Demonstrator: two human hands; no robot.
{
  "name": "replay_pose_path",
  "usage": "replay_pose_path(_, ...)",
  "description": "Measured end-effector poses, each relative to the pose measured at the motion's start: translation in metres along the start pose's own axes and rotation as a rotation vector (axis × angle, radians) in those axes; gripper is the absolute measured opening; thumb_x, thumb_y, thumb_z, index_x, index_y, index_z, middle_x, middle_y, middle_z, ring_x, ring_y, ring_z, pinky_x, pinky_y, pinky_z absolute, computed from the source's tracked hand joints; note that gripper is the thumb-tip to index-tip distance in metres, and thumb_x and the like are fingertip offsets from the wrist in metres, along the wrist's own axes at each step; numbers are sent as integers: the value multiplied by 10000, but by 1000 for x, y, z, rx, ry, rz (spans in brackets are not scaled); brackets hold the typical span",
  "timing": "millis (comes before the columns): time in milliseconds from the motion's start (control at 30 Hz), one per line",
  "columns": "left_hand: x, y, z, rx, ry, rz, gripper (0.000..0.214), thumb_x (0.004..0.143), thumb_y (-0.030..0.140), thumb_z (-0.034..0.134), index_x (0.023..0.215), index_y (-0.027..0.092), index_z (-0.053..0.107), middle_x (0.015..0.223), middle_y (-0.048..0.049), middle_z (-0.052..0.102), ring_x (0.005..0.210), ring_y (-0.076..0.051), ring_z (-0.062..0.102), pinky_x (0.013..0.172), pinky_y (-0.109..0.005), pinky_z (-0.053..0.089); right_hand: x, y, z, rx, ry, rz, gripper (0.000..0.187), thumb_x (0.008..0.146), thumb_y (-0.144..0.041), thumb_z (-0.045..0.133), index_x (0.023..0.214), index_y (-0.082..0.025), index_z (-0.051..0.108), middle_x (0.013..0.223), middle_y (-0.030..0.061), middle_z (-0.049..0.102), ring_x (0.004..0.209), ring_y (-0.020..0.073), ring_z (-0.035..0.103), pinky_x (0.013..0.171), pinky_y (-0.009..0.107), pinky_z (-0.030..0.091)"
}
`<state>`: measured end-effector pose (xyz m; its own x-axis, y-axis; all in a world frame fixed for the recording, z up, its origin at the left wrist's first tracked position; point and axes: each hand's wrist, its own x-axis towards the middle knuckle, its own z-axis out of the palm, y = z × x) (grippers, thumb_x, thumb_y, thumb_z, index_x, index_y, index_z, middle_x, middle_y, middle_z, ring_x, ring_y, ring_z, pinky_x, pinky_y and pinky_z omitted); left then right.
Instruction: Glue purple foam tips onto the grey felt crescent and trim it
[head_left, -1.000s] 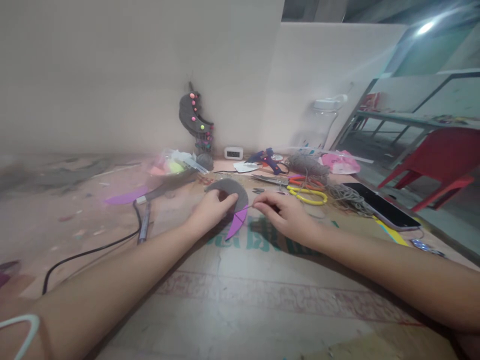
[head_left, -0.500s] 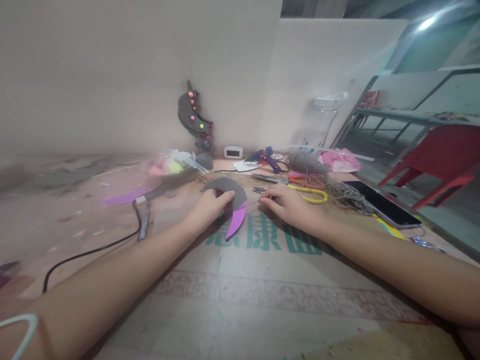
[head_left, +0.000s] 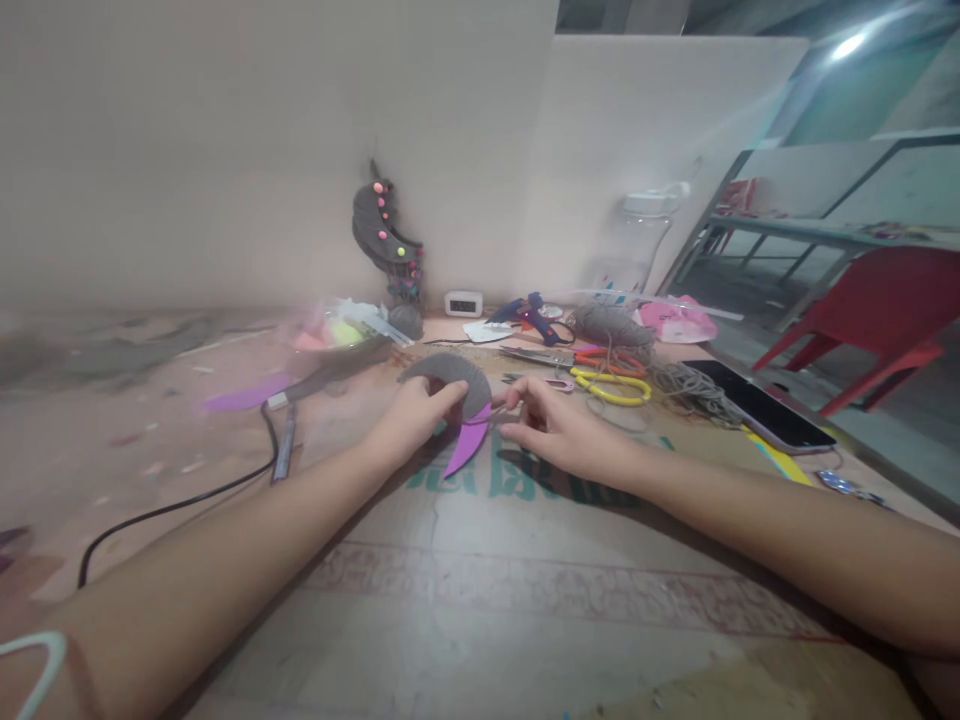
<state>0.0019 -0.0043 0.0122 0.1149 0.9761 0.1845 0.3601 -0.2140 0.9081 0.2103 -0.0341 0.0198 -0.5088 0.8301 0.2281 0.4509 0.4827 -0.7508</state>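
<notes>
A purple crescent-shaped cutout [head_left: 471, 447], its upper part wrapped in grey yarn [head_left: 450, 368], is gripped by my left hand [head_left: 421, 412]. The thumb presses on its face, and the lower purple tip shows bare. Just to the right, my right hand [head_left: 551, 425] has curled fingers with the thumb a little apart from them. A thin yarn strand runs from the crescent to those fingertips. Exactly how the fingers hold it is too fine to make out. Behind the right hand lie yellow-handled scissors [head_left: 611, 387] and orange-handled scissors [head_left: 592, 360].
Toward the back are a glue gun [head_left: 531, 318], a small clock [head_left: 463, 304] and a grey yarn ball [head_left: 611, 330]. A phone [head_left: 757, 405] rests at the right edge. A decorated grey crescent [head_left: 382, 230] hangs on the wall. A black cable [head_left: 180, 502] crosses the left side.
My right hand has come closer to the crescent, and its thumb and fingers have parted from a tighter pinch. My left hand keeps its hold on the crescent.
</notes>
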Motion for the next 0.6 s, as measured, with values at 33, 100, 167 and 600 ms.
replay_pose_path(33,0,0,0,7,-2,-1,274,782,400,561,669,155,612,618,-27,622,607,-164,565,586,-272,403,1,0,-1,-30,-9,-7,188,853,-272,595,962,-209,456,811,-17,575,606,99,484,540,225,395)
replay_pose_path(100,1,-3,-1,1,-13,5,285,789,407,560,673,154,619,614,-25,621,601,-162,563,587,-274,405,2,0,-3,-73,-5,-21,173,852,-253,595,983,-196,496,757,-27,536,655,112,505,592,234,414)
replay_pose_path(167,2,-6,-1,-20,-26,9,282,790,408,563,696,150,630,629,-28,629,600,-162,563,583,-274,407,4,2,-5,-113,28,-26,154,856,-252,595,987,-187,549,729,-29,523,654,113,496,605,237,403)
replay_pose_path(600,0,-4,0,-6,-21,7,337,795,471,574,726,147,632,672,-32,655,658,-179,591,641,-279,428,0,-3,0,56,-23,73,233,817,-332,641,910,-204,470,920,4,614,570,75,437,512,213,344)
